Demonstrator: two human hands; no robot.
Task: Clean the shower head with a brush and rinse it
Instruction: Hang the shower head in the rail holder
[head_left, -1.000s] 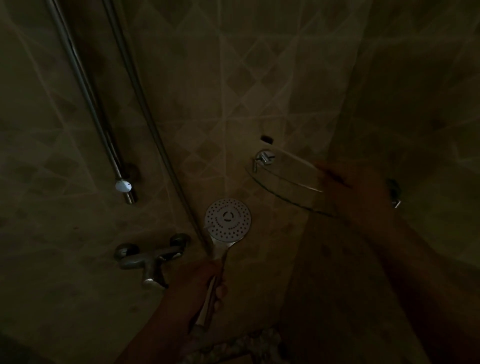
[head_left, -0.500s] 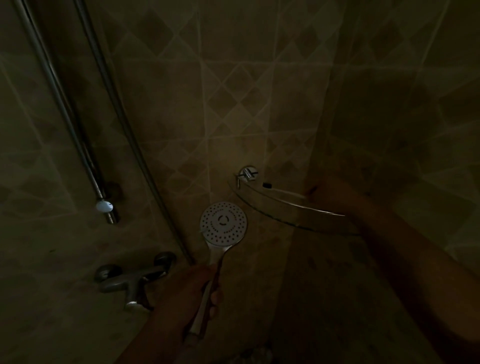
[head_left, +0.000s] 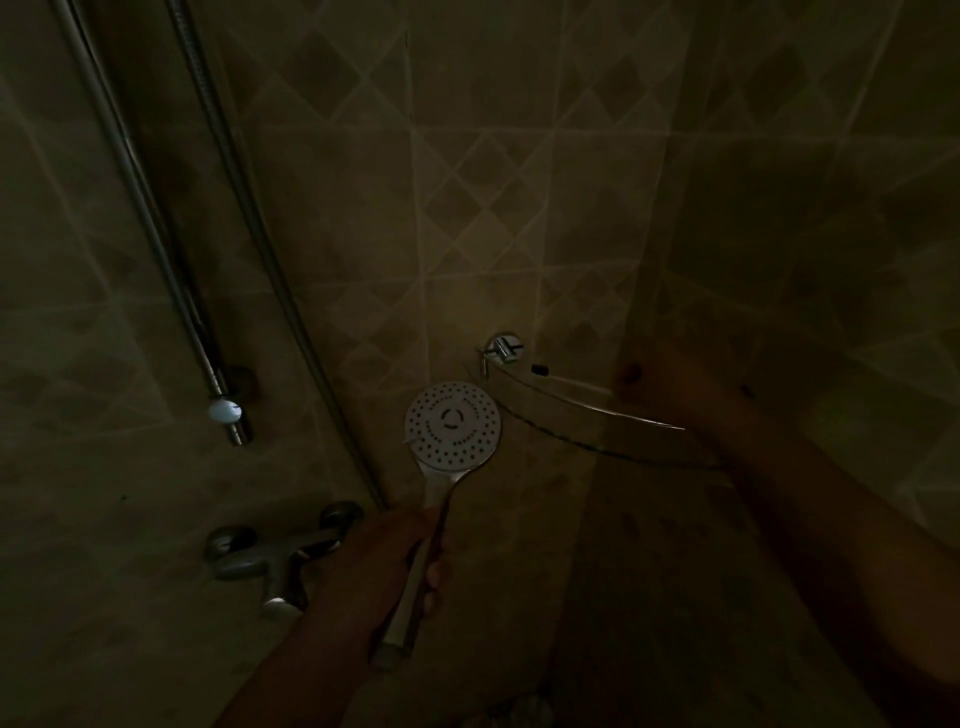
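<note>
In a dim tiled shower corner: shower head (head_left: 453, 425), face toward the camera, handle gripped by curled fingers of left hand (head_left: 382, 569); right hand (head_left: 670, 387) at glass corner shelf (head_left: 597, 415), finger state indiscernible.

Showing: one shower head (head_left: 453, 425), one wall tap (head_left: 280, 553), one rail (head_left: 156, 239), one hose (head_left: 270, 260), one glass corner shelf (head_left: 582, 415), two hands: left hand (head_left: 382, 569), right hand (head_left: 670, 387).
</note>
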